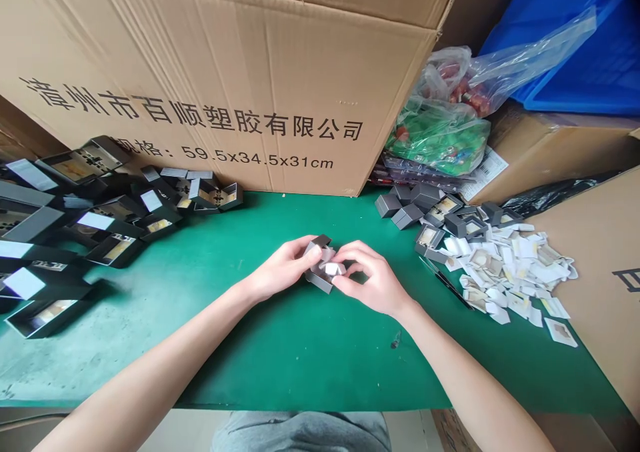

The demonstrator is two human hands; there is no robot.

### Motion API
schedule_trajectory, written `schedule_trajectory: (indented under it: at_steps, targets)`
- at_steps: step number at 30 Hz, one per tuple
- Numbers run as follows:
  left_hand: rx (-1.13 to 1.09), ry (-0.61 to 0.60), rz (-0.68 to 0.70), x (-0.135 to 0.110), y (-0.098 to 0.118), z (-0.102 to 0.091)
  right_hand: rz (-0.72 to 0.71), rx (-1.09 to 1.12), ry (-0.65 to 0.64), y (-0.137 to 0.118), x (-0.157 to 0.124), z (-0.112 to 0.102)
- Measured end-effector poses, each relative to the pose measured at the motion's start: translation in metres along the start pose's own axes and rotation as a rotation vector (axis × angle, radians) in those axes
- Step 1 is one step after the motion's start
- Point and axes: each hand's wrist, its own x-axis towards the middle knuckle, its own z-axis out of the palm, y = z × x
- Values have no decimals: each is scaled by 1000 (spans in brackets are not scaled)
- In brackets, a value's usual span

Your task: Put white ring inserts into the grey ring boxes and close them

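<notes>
Both of my hands meet over the middle of the green mat (250,365). My left hand (283,269) and my right hand (373,280) grip a small dark grey box (320,280) between them. A white insert (333,269) shows at the box's opening, pinched by my right fingers. My fingers hide most of the box. To the right lies a loose heap of white inserts (500,265), and open dark boxes with gold-toned linings (100,205) are spread on the left.
A large printed cardboard carton (200,59) stands behind the mat. Grey boxes (410,205) sit at the mat's far right edge, near plastic bags of coloured items (440,132). A blue plastic crate (575,52) and more cardboard (600,272) stand to the right.
</notes>
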Motion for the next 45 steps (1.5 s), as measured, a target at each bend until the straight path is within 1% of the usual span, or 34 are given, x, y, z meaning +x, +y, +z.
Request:
schedule_trajectory:
  at_steps: [2, 6, 9, 12, 16, 21, 25, 28, 30, 33, 35, 36, 39, 42, 45]
  targets:
    - [-28, 20, -26, 0, 0, 0, 36, 68, -35, 1, 0, -2]
    - [-80, 21, -18, -1, 3, -1, 54, 138, -90, 4, 0, -5]
    - [-103, 35, 2, 0, 4, -1, 43, 97, -146, 3, -1, -3]
    - [-93, 38, 24, 0, 4, 0, 20, 30, -162, -1, -2, 0]
    - [-58, 57, 45, 1, 4, 2, 23, -50, -157, -5, -4, 2]
    - [-33, 83, 43, 0, 9, 3, 27, -4, -124, -7, -4, 2]
    - [-66, 137, 33, 1, 8, 2, 76, 110, -104, -2, -4, 0]
    - [-135, 183, 49, 1, 7, 1, 171, 284, -93, 1, -4, -2]
    - [-196, 208, 48, 1, 8, 0, 233, 376, -57, 1, -3, -2]
    - [-256, 235, 11, -1, 12, 0, 243, 407, 0, 1, -3, -2]
    - [-273, 223, -4, -3, 14, 1, 188, 333, 52, 1, -5, -2]
    - [-277, 207, -4, -3, 14, 1, 141, 252, 92, 1, -6, -1]
    - [-274, 147, 3, -4, 13, 2, -50, -74, 220, 2, -9, 3]
    - [-321, 130, -27, -3, 15, 3, -262, -299, 251, 3, -10, 5]
    - [-475, 137, -84, -2, 18, 3, -419, -416, 262, 3, -8, 5]
